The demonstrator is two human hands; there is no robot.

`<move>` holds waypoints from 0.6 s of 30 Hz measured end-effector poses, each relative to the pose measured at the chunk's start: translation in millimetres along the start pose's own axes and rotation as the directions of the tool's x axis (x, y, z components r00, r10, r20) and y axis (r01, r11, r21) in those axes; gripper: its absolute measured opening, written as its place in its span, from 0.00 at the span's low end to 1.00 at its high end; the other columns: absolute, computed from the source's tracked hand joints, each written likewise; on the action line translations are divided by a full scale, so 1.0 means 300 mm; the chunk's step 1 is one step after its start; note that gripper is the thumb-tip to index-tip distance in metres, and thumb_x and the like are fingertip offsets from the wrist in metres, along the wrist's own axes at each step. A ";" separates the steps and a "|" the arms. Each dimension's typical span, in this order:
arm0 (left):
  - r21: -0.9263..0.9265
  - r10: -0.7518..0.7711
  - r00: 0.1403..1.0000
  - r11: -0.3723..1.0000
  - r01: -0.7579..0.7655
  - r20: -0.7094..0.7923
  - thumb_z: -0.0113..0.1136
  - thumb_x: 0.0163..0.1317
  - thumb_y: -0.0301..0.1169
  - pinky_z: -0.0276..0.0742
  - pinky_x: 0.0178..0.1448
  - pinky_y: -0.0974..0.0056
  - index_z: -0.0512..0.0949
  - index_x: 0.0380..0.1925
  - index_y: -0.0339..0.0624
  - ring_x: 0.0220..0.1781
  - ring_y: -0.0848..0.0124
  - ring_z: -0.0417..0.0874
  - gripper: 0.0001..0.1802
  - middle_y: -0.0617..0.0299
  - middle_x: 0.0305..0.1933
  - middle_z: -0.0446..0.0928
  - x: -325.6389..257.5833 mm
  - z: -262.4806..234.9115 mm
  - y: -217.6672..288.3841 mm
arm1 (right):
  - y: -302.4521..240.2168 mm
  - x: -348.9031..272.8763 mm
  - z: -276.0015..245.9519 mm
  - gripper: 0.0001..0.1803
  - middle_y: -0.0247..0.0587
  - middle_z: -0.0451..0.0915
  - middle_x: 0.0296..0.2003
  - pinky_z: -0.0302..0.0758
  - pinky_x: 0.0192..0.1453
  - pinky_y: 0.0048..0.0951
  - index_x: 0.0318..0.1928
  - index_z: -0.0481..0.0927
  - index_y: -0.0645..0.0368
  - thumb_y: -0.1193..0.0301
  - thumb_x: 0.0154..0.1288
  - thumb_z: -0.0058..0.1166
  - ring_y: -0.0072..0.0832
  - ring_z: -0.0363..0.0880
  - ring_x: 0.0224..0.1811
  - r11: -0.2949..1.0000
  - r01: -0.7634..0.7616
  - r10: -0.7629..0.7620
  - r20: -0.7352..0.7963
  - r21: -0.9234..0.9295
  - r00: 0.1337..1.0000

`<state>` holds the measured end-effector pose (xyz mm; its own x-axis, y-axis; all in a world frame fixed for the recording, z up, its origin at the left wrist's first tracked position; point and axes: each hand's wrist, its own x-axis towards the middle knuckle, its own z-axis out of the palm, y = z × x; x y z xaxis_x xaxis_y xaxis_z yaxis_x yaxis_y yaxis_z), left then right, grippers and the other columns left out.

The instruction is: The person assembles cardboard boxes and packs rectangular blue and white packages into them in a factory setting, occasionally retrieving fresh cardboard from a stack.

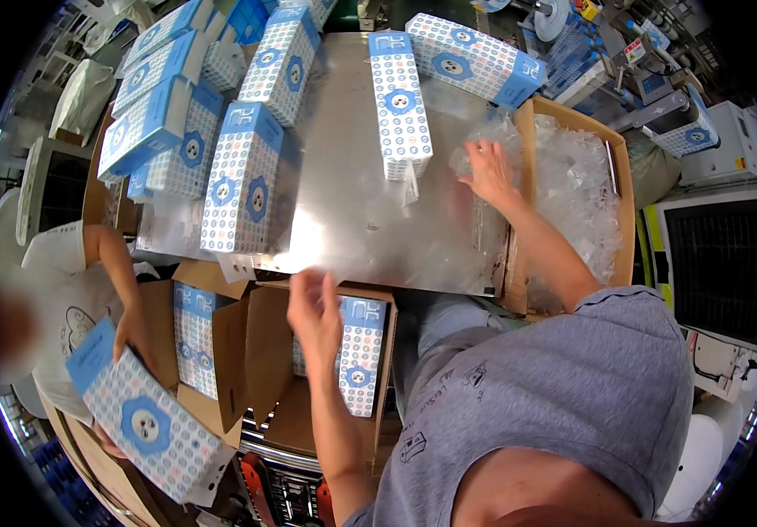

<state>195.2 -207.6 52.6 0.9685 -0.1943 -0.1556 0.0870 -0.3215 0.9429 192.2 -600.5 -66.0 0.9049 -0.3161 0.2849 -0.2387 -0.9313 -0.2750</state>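
My left hand [313,316] is up over an open carton [291,428], its fingers loosely bent and the thumb apart from them, with nothing that I can see in it (it is a little blurred). Below it and slightly to its right, a blue-and-white pack [361,356] stands inside, with another partly hidden behind my wrist. Left of this hand is a second carton [206,409] with a pack [194,338] in it, and farther left a co-worker [71,263] has a tilted pack [150,422] in both hands. My right hand [489,171] is farther out, over the metal table [335,158], fingers parted beside some clear plastic [459,162]; I cannot tell whether they are closed on it. Right of that hand, a box [626,211] is filled with clear pieces [572,184]. Just left of it lies a pack [400,105], near end toward me, a thin flap [409,189] sticking out there. Beyond my right hand, another pack [475,57] lies slantwise. Ahead of my left hand and off to its left, two packs [242,176] sit one behind the other, with a stack of packs [155,114] left of them.
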 end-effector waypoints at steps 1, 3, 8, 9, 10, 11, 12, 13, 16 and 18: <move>0.121 0.005 0.998 0.993 0.003 -0.063 0.62 0.69 0.30 0.81 0.38 0.64 0.73 0.47 0.36 0.36 0.68 0.81 0.13 0.57 0.40 0.77 -0.051 -0.075 -0.041 | 0.038 0.012 0.012 0.14 0.40 0.83 0.38 0.71 0.60 0.45 0.44 0.84 0.55 0.71 0.56 0.68 0.43 0.72 0.58 0.990 0.010 0.001 0.080 -0.143 0.997; 0.319 0.009 0.986 0.947 0.046 -0.168 0.66 0.66 0.32 0.80 0.47 0.58 0.72 0.49 0.35 0.44 0.59 0.81 0.19 0.50 0.47 0.75 -0.167 -0.189 -0.179 | 0.081 0.015 0.029 0.12 0.43 0.84 0.39 0.73 0.57 0.46 0.45 0.83 0.57 0.72 0.59 0.64 0.46 0.75 0.56 0.977 0.171 -0.140 0.227 -0.127 0.964; 0.457 -0.298 0.906 0.788 0.411 -0.301 0.72 0.57 0.53 0.67 0.69 0.43 0.56 0.74 0.39 0.66 0.31 0.65 0.53 0.25 0.64 0.59 -0.414 -0.281 -0.738 | 0.116 0.063 0.116 0.13 0.56 0.85 0.41 0.77 0.49 0.51 0.46 0.82 0.60 0.70 0.62 0.62 0.58 0.81 0.47 0.983 -0.076 0.011 0.359 0.169 0.933; 0.469 -0.468 0.858 0.721 0.510 -0.213 0.67 0.57 0.62 0.65 0.72 0.43 0.48 0.78 0.46 0.71 0.29 0.60 0.59 0.22 0.69 0.55 -0.395 -0.278 -0.694 | 0.097 0.081 0.141 0.12 0.59 0.84 0.41 0.78 0.49 0.51 0.45 0.83 0.60 0.69 0.63 0.61 0.59 0.82 0.47 0.988 -0.148 0.127 0.372 0.031 0.920; 0.519 -0.354 0.919 0.759 0.392 -0.175 0.61 0.62 0.63 0.66 0.70 0.41 0.55 0.76 0.49 0.71 0.29 0.62 0.51 0.19 0.72 0.50 -0.380 -0.270 -0.691 | 0.078 0.114 0.165 0.12 0.63 0.84 0.41 0.79 0.48 0.52 0.44 0.83 0.61 0.68 0.65 0.59 0.59 0.82 0.46 0.973 -0.206 0.229 0.360 -0.101 0.904; 0.600 -0.321 0.936 0.725 0.339 -0.141 0.60 0.65 0.58 0.70 0.67 0.41 0.64 0.70 0.45 0.66 0.30 0.68 0.41 0.20 0.69 0.57 -0.368 -0.266 -0.686 | 0.067 0.122 0.180 0.12 0.64 0.83 0.40 0.79 0.49 0.53 0.43 0.83 0.62 0.67 0.65 0.59 0.59 0.83 0.46 0.976 -0.184 0.214 0.394 -0.115 0.894; 0.674 -0.293 0.951 0.682 0.284 -0.104 0.58 0.68 0.53 0.73 0.63 0.41 0.73 0.64 0.42 0.61 0.31 0.74 0.33 0.20 0.65 0.65 -0.320 -0.257 -0.603 | 0.102 0.110 0.221 0.13 0.65 0.83 0.40 0.79 0.49 0.53 0.42 0.84 0.63 0.66 0.65 0.59 0.59 0.83 0.47 0.979 -0.159 0.199 0.425 -0.128 0.883; 0.682 -0.312 0.949 0.683 0.260 -0.049 0.57 0.69 0.49 0.75 0.59 0.41 0.77 0.57 0.39 0.56 0.32 0.77 0.27 0.23 0.58 0.70 -0.269 -0.265 -0.524 | 0.133 0.122 0.241 0.14 0.66 0.83 0.39 0.79 0.49 0.54 0.41 0.84 0.65 0.65 0.65 0.59 0.58 0.83 0.47 0.981 -0.131 0.183 0.449 -0.144 0.874; 0.690 -0.336 0.940 0.695 0.204 0.061 0.54 0.70 0.38 0.80 0.50 0.42 0.83 0.39 0.33 0.45 0.35 0.82 0.17 0.31 0.41 0.80 -0.178 -0.312 -0.395 | 0.221 0.127 0.277 0.13 0.64 0.84 0.33 0.82 0.42 0.48 0.36 0.84 0.66 0.66 0.61 0.61 0.55 0.85 0.38 0.986 -0.023 0.094 0.434 -0.166 0.896; 0.691 -0.292 0.956 0.699 0.183 0.042 0.54 0.67 0.31 0.81 0.46 0.43 0.83 0.33 0.31 0.41 0.37 0.82 0.14 0.35 0.33 0.81 -0.139 -0.357 -0.403 | 0.191 0.111 0.266 0.09 0.52 0.85 0.28 0.80 0.33 0.38 0.34 0.84 0.63 0.68 0.61 0.63 0.40 0.84 0.28 0.988 -0.138 0.073 0.591 0.065 0.803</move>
<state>169.3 -61.4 -23.3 0.8905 -0.1306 -0.4359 0.0770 -0.9009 0.4271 236.9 -650.0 -145.6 0.9176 -0.2149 -0.3343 -0.3377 -0.8650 -0.3710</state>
